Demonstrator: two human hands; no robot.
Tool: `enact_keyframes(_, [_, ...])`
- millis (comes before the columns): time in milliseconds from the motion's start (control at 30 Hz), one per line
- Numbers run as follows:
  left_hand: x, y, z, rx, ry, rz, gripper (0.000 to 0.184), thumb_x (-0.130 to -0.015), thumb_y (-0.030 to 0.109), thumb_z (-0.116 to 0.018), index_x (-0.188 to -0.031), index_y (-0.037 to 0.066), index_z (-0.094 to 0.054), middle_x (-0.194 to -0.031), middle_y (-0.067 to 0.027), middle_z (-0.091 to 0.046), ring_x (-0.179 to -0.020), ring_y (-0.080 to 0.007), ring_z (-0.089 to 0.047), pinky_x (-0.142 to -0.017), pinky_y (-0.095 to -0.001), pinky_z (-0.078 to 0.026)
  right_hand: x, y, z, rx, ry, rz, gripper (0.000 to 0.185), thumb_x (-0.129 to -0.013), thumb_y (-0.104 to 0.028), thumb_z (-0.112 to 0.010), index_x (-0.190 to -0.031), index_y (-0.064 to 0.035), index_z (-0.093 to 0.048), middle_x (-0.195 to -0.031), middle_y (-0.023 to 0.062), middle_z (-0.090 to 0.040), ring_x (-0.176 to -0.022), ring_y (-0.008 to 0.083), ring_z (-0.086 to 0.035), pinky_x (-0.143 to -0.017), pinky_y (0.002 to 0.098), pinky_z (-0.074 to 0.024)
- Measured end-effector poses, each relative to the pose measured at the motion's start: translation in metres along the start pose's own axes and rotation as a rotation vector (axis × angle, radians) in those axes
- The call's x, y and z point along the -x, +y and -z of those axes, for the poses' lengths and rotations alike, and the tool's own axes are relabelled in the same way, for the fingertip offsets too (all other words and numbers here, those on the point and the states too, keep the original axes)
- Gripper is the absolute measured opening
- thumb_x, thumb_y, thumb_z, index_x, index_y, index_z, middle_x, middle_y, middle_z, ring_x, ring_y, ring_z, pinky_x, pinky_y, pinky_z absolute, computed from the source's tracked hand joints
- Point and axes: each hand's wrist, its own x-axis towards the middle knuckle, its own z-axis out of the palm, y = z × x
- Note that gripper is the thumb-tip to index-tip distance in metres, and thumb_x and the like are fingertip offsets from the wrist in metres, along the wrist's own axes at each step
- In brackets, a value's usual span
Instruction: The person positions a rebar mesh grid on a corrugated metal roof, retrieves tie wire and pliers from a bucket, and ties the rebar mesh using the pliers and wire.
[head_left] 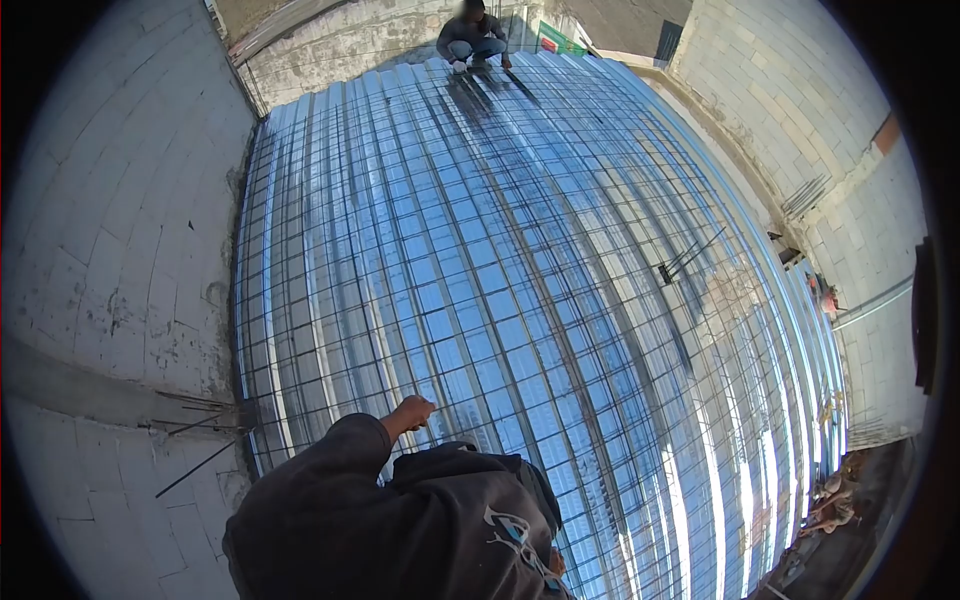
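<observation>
My left hand (410,412) is held out in front of my body, above the wire mesh (467,292). Its fingers are curled closed, and whatever may be in them is too small to make out. Only a sliver of my right hand (556,562) shows past the edge of my dark sweatshirt (400,520); its fingers are hidden. The mesh, a grid of thin steel rods, lies over shiny corrugated metal decking (430,270). I cannot tell whether my left hand touches the mesh.
Another person (474,38) crouches at the decking's far edge. A bundle of rods (690,258) stands up from the deck at right. Block walls (120,220) rise on both sides. Rebar ends (195,405) stick out at left. The decking's right edge (825,370) borders a drop.
</observation>
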Motion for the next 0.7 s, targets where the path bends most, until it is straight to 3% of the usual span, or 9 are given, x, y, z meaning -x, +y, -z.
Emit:
enact_keyframes(33, [0.002,0.0,0.002,-0.01,-0.005,0.001,0.03,-0.093,0.027,-0.056,-0.098,-0.003,-0.057,-0.058,-0.0099,-0.051,-0.038,-0.0151,-0.035,-0.037,-0.0357,-0.029,0.003,-0.004,0.002,-0.047,-0.027,-0.018,0.043,-0.082,-0.041,-0.054,-0.091,-0.001,-0.068,-0.096,0.0186,-0.066,-0.097,0.0334,-0.059,-0.085,0.0428,-0.0425])
enact_keyframes(133, [0.004,-0.005,0.007,-0.005,-0.017,-0.001,0.029,-0.093,0.026,-0.055,-0.093,-0.003,-0.056,-0.053,-0.0079,-0.045,-0.036,-0.0142,-0.03,-0.037,-0.0359,-0.025,-0.066,0.071,-0.019,0.294,0.003,0.168,0.037,-0.084,-0.038,-0.052,-0.091,-0.0054,-0.068,-0.098,0.0188,-0.066,-0.101,0.0334,-0.058,-0.086,0.0429,-0.0419])
enact_keyframes(200, [0.003,-0.009,0.007,0.047,-0.018,-0.002,0.028,-0.094,0.026,-0.054,-0.09,-0.002,-0.055,-0.049,-0.0068,-0.041,-0.035,-0.0138,-0.027,-0.037,-0.0364,-0.023,-0.059,0.067,-0.015,0.342,-0.031,0.157,0.035,-0.085,-0.036,-0.052,-0.094,-0.0061,-0.068,-0.098,0.0184,-0.065,-0.099,0.0325,-0.058,-0.085,0.0426,-0.0425])
enact_keyframes(400, [-0.005,-0.006,0.008,0.011,-0.062,0.056,0.028,-0.093,0.026,-0.055,-0.097,-0.002,-0.054,-0.053,-0.006,-0.044,-0.037,-0.0142,-0.029,-0.038,-0.0371,-0.024,-0.02,0.021,-0.006,0.167,-0.035,0.078,0.032,-0.086,-0.03,-0.053,-0.099,-0.0036,-0.065,-0.093,0.0166,-0.065,-0.089,0.0279,-0.061,-0.076,0.0393,-0.0467])
enact_keyframes(500, [-0.017,-0.009,0.008,-0.057,-0.106,0.036,0.03,-0.093,0.027,-0.055,-0.102,-0.001,-0.055,-0.06,-0.0077,-0.05,-0.041,-0.0154,-0.039,-0.038,-0.0352,-0.03,0.013,0.003,0.005,0.063,-0.053,0.053,0.031,-0.086,-0.028,-0.054,-0.102,-0.0023,-0.064,-0.091,0.0157,-0.064,-0.084,0.0257,-0.062,-0.071,0.0376,-0.0489])
enact_keyframes(567, [0.015,0.018,0.0,-0.047,-0.014,0.045,0.031,-0.091,0.029,-0.055,-0.101,0.0,-0.055,-0.071,-0.0087,-0.056,-0.056,-0.0163,-0.055,-0.041,-0.0319,-0.04,0.049,-0.009,0.006,-0.131,-0.072,-0.031,0.031,-0.087,-0.026,-0.054,-0.104,-0.0015,-0.063,-0.09,0.0151,-0.064,-0.081,0.0241,-0.063,-0.068,0.0365,-0.0503])
enact_keyframes(600, [0.016,0.019,-0.004,-0.042,0.017,0.058,0.027,-0.09,0.029,-0.055,-0.097,0.003,-0.056,-0.074,-0.0066,-0.056,-0.057,-0.0157,-0.055,-0.041,-0.0305,-0.04,0.033,0.021,-0.01,-0.522,-0.09,-0.124,0.031,-0.086,-0.023,-0.056,-0.105,0.0014,-0.061,-0.085,0.0122,-0.063,-0.071,0.0194,-0.063,-0.059,0.0323,-0.0503])
enact_keyframes(667, [0.002,0.022,-0.002,-0.076,-0.044,0.204,0.021,-0.089,0.028,-0.053,-0.093,0.008,-0.054,-0.082,-0.0053,-0.056,-0.061,-0.0157,-0.055,-0.044,-0.0276,-0.041,0.034,0.031,-0.018,-0.673,-0.079,-0.173,0.03,-0.087,-0.03,-0.06,-0.098,-0.0023,-0.06,-0.077,0.006,-0.062,-0.062,0.0159,-0.06,-0.056,0.033,-0.0495])
enact_keyframes(700, [-0.004,0.014,0.01,-0.138,-0.228,0.014,0.022,-0.089,0.029,-0.053,-0.094,0.008,-0.053,-0.08,-0.0039,-0.055,-0.06,-0.0147,-0.055,-0.047,-0.0282,-0.042,0.038,0.028,-0.017,-0.581,-0.018,-0.197,0.029,-0.088,-0.03,-0.058,-0.1,-0.0033,-0.059,-0.076,0.0041,-0.061,-0.061,0.015,-0.06,-0.054,0.0329,-0.0494])
